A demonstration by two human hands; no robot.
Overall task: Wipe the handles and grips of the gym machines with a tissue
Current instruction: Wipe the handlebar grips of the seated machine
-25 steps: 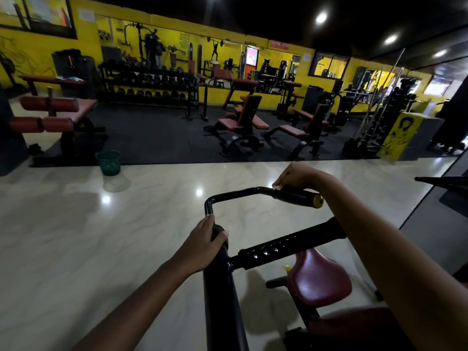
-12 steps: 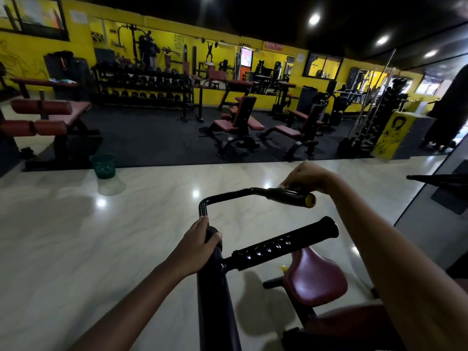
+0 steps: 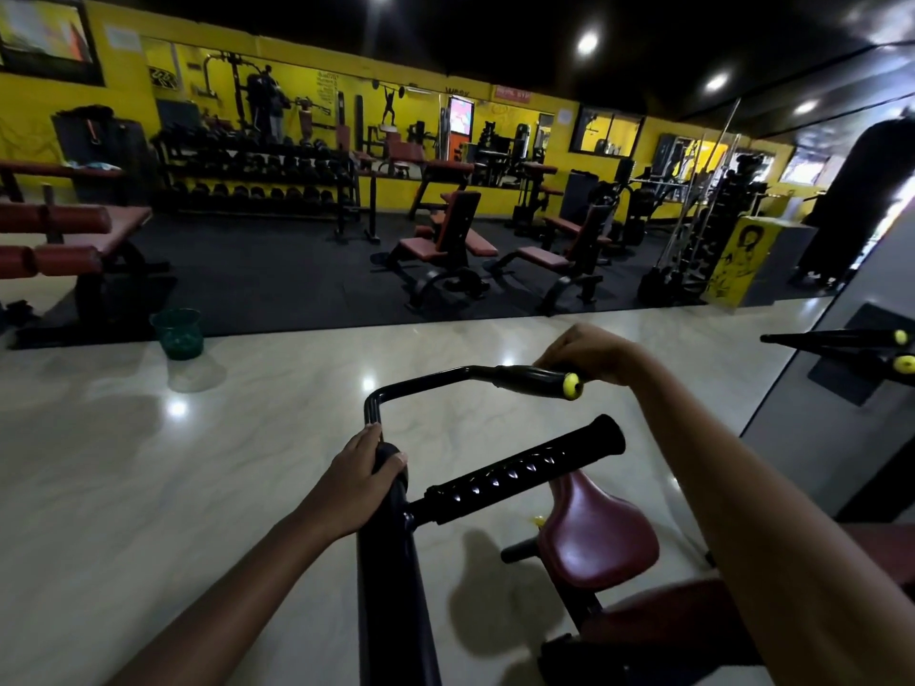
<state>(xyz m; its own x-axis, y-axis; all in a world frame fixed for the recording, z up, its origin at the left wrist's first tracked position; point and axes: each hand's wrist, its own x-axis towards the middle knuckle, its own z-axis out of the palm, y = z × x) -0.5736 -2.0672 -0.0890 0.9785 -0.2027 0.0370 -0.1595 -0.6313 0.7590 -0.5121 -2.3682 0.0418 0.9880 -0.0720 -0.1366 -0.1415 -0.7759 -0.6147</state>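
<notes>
A black gym machine stands right in front of me. My left hand (image 3: 359,480) is wrapped around the top of its thick black post (image 3: 396,576). My right hand (image 3: 586,351) is closed over the far side of the upper handle grip (image 3: 532,377), which ends in a yellow cap (image 3: 572,386). No tissue shows in either hand; anything under my right palm is hidden. A second, ribbed black grip (image 3: 525,470) juts to the right just below, untouched.
A dark red seat (image 3: 594,532) sits low at the right of the post. A green basket (image 3: 177,333) stands on the pale floor at the left. More yellow-capped handles (image 3: 896,349) poke in at the right edge. Benches and dumbbell racks fill the black mat beyond.
My right hand has slid a little toward the capped end of the upper grip. My left hand keeps its hold on the post. The view has shifted slightly.
</notes>
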